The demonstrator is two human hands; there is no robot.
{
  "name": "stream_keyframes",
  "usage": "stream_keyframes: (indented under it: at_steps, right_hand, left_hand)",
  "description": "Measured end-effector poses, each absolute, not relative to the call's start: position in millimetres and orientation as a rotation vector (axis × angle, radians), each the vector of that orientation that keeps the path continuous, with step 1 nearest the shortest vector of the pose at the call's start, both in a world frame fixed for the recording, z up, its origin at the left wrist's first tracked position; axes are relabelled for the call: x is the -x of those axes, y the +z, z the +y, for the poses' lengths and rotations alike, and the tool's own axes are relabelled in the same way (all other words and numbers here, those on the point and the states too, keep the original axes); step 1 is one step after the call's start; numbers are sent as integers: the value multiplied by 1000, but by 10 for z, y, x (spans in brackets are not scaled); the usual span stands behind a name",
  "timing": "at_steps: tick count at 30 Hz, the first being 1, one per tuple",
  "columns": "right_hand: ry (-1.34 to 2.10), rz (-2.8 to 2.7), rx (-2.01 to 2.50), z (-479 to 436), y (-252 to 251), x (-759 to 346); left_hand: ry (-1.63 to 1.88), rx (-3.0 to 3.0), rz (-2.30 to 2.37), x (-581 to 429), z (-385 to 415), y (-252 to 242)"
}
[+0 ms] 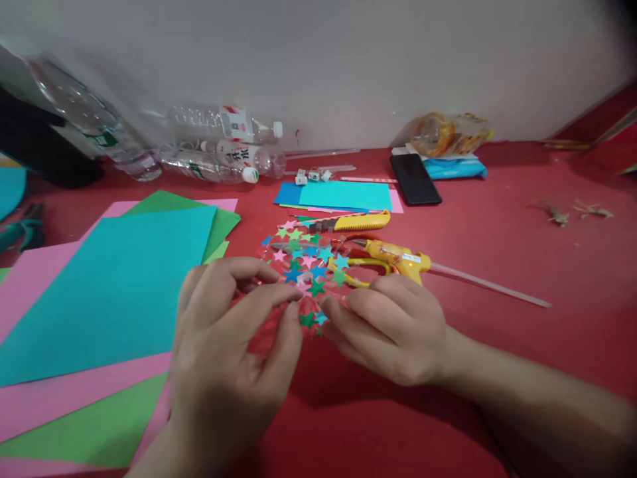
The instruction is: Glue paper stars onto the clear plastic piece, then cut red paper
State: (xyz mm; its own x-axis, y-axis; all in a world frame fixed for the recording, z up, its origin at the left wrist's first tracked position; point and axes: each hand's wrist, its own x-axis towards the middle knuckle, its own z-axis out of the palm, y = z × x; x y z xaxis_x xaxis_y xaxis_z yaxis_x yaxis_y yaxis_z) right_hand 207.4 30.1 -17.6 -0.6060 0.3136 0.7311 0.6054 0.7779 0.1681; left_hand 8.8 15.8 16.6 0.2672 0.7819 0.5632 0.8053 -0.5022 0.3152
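Note:
Between my hands is a see-through plastic piece covered with small paper stars (317, 272) in blue, green, pink and light blue. My left hand (233, 338) pinches at its near left side, thumb and index fingertips close together beside a pink star. My right hand (393, 328) has its fingers closed at the near right edge of the same piece; the fingertips are partly hidden. Just behind my right hand lie a yellow hot glue gun (398, 257) with a glue stick (490, 284) in its back and yellow-handled scissors (368, 263). A yellow utility knife (362, 221) lies beyond the stars.
Coloured paper sheets (114, 285) spread over the left of the red table (497, 352). Clear plastic bottles (209, 162) lie along the wall. Paper strips (346, 195), a black phone (416, 179) and a snack bag (450, 135) sit at the back. Pliers (24, 229) rest far left.

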Motion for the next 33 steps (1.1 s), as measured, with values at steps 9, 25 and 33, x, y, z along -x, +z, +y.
stream_keyframes:
  at_steps: [9, 25, 33]
  right_hand:
    - [-477, -2262, 684, 320, -202, -2036]
    - [-441, -2276, 638, 333, -174, -2056]
    - [-382, -2270, 602, 318, -175, -2035]
  left_hand:
    - [-1073, 2476, -1551, -82, 167, 168]
    - [-1073, 2470, -1577, -86, 189, 135]
    - [-1069, 2492, -1559, -105, 209, 128]
